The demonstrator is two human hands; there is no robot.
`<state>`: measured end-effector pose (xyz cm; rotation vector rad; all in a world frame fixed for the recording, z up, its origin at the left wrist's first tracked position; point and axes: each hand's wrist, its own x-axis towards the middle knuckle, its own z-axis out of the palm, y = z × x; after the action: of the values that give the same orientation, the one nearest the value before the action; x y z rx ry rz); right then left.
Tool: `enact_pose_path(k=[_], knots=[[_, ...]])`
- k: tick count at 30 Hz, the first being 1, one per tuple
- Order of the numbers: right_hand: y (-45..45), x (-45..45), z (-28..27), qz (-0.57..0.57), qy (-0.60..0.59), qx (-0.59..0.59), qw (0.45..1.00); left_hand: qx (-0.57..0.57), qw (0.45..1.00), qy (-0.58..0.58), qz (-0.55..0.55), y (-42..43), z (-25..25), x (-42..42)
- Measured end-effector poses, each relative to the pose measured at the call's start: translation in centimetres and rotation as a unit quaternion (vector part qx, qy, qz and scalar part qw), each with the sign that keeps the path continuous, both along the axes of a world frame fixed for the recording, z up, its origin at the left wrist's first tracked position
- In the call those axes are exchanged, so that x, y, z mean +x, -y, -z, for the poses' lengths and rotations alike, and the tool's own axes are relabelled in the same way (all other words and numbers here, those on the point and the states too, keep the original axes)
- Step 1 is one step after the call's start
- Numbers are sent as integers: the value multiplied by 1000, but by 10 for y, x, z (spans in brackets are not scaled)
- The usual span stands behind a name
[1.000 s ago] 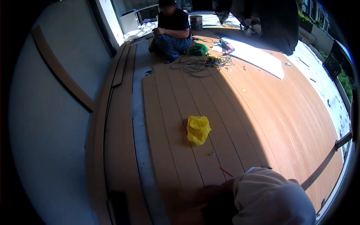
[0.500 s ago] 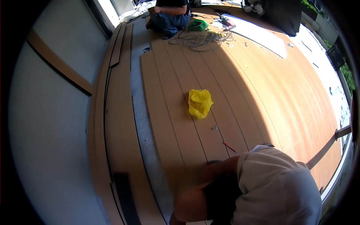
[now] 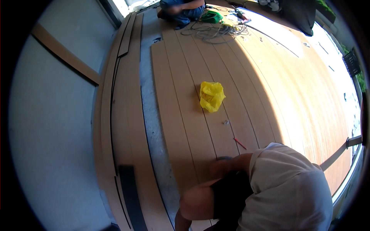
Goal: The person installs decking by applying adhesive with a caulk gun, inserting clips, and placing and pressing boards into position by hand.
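Neither my left hand nor my right hand shows. Nearest the camera, a person in a light shirt [image 3: 289, 184] and dark shorts bends low over the boards, one knee raised. That person's forearm reaches left, and its hand [image 3: 219, 168] is near the floor beside a small dark object that I cannot make out. A red pencil-like stick [image 3: 240, 144] lies on the brown boards [image 3: 177, 127] just beyond. Past it are a small clear item [image 3: 226, 122] and a crumpled yellow plastic bag [image 3: 212, 97].
Another person [image 3: 181, 11] sits at the far end near a green object [image 3: 211, 17] and coiled cables [image 3: 216, 34]. Loose long boards [image 3: 127, 104] run along the left wall [image 3: 50, 127], beside a strip of bare concrete [image 3: 152, 111]. A dark strip [image 3: 132, 196] lies at lower left.
The view has tipped downward, so the yellow bag and the far person sit higher in the picture. More of the bending person's knee and back shows.
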<state>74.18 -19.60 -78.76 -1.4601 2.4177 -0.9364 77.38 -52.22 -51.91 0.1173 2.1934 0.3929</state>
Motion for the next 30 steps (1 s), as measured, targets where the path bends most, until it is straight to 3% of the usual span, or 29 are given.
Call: enact_pose_path(k=[4, 6, 7, 8, 11, 12, 14, 15, 19, 23, 27, 29, 30], knots=[[-3, -1, 14, 7, -15, -83, 996, 0, 1000, 0, -1, 0, -5, 2], [0, -8, -33, -6, 24, 43, 999, 2, 1000, 2, -1, 0, -5, 4], [0, -11, -51, -18, 61, 169, 984, 2, 1000, 1, 0, 0, -6, 5], [-1, -10, -48, -19, 60, 171, 983, 2, 1000, 1, 1, 0, -5, 6], [-7, -7, -6, -15, 37, 126, 991, 7, 1000, 6, 4, -2, -4, 5], [-11, -2, 37, -17, 39, 19, 999, 8, 1000, 8, 7, -3, -2, 5], [-12, -4, 30, -18, 46, -84, 995, 14, 1000, 14, 10, -3, 0, 4], [-12, -4, 26, -34, 41, -14, 998, 17, 1000, 15, 13, -5, 3, 6], [0, -19, -2, -54, 90, 197, 975, 32, 999, 31, 23, -14, 6, -3], [23, -30, -29, -70, 150, 309, 936, 28, 996, 69, 41, -25, -8, -4], [41, -66, -111, -80, 204, 329, 918, 55, 998, -18, 1, 11, 76, 53], [52, -83, -157, -69, 221, 327, 917, 58, 996, -60, -21, 16, 73, 70], [52, -88, -179, -59, 231, 324, 916, 40, 998, -28, -35, 8, 39, 72]])
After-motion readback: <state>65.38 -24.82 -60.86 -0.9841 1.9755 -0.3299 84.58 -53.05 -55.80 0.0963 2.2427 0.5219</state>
